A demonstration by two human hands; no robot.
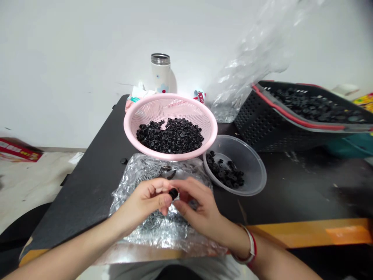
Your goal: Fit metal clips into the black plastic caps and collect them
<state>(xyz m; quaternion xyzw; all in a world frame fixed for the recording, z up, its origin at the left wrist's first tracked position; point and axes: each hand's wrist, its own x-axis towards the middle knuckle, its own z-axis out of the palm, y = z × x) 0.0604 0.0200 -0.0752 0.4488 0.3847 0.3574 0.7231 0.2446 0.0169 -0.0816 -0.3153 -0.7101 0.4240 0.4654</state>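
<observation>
Over a clear plastic bag [131, 194], my left hand [151, 198] pinches a small black round part [173, 193] between thumb and fingers. From the other side, my right hand [199, 202] has its index finger and thumb curled around the same part; the exact contact is hard to make out. Under my hands, the bag holds many thin metal pieces [153, 221]. Just beyond it stands a pink colander [132, 134] with a heap of small black round pieces [175, 138]. A clear plastic bowl [256, 175] to the right contains black disc-like pieces [227, 171].
A dark basket [250, 116] with a red-edged rim, full of black pieces, stands at the right on the black table [96, 171]. Clear plastic sheeting [244, 66] rises beside it. Behind the colander is an uncapped white bottle [161, 74]. A black cap [124, 160] lies left.
</observation>
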